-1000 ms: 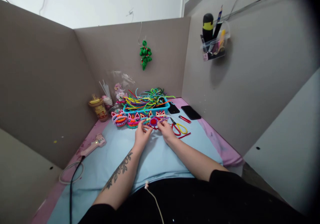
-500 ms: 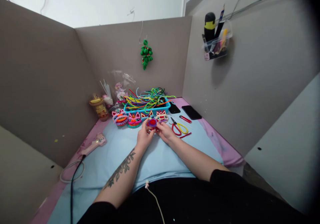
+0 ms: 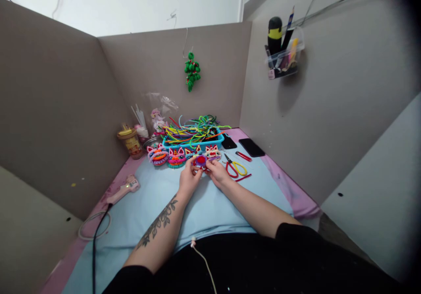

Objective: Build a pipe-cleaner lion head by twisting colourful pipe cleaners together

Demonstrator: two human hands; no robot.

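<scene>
Between my two hands is a small purple and red pipe-cleaner piece [image 3: 201, 161], round with a red middle. My left hand [image 3: 190, 175] pinches its left side, and my right hand [image 3: 216, 172] grips the right side; the fingers partly cover it. Just behind stand several fuzzy pipe-cleaner animal heads, among them a pink and orange one [image 3: 158, 155] and a cream one with red [image 3: 212, 152]. Red-and-yellow-handled scissors [image 3: 235, 167] lie to the right of my right hand, beside a short red pipe cleaner [image 3: 244, 177].
A blue basket [image 3: 194, 145] heaped with coloured pipe cleaners stands at the back. Two dark phones, one a black phone [image 3: 251, 147], and a red cutter [image 3: 244, 156] lie right. On the left are a pink glue gun [image 3: 124, 189] with a cord and a lidded cup [image 3: 130, 143].
My left fingers have shifted slightly around the purple and red piece. Both hands keep hold of it in nearly the same place.
</scene>
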